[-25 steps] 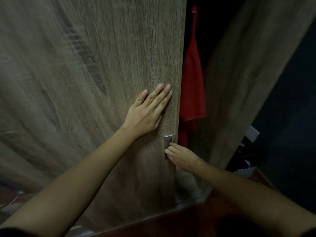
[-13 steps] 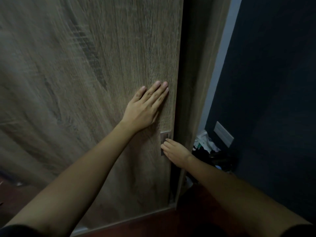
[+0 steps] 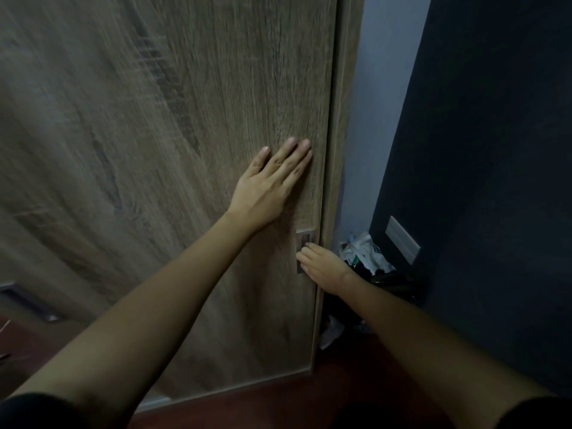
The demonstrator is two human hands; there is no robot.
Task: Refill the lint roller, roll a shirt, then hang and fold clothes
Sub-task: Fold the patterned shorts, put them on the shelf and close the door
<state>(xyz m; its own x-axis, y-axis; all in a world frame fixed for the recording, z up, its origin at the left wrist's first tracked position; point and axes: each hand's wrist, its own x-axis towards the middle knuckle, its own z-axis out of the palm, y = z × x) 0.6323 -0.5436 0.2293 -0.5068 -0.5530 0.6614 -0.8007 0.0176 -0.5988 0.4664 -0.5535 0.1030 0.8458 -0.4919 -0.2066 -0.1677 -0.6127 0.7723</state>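
Observation:
A tall wood-grain wardrobe door (image 3: 185, 150) fills the left and middle of the head view and stands against the wardrobe's right side panel (image 3: 340, 150). My left hand (image 3: 266, 187) presses flat on the door with straight fingers, near its right edge. Below it, my right hand (image 3: 322, 264) touches the small metal recessed handle (image 3: 302, 239) at the door's edge with its fingertips. No clothes and no lint roller are in sight.
A dark wall (image 3: 495, 181) with a pale socket plate (image 3: 402, 239) rises on the right. In the narrow gap beside the wardrobe lie a white bag (image 3: 362, 252) and dark clutter on the floor. Dark red floor (image 3: 278, 407) runs below.
The door has slid right and closed the gap; the red garment seen inside a second ago is now hidden. Both hands travelled right with the door.

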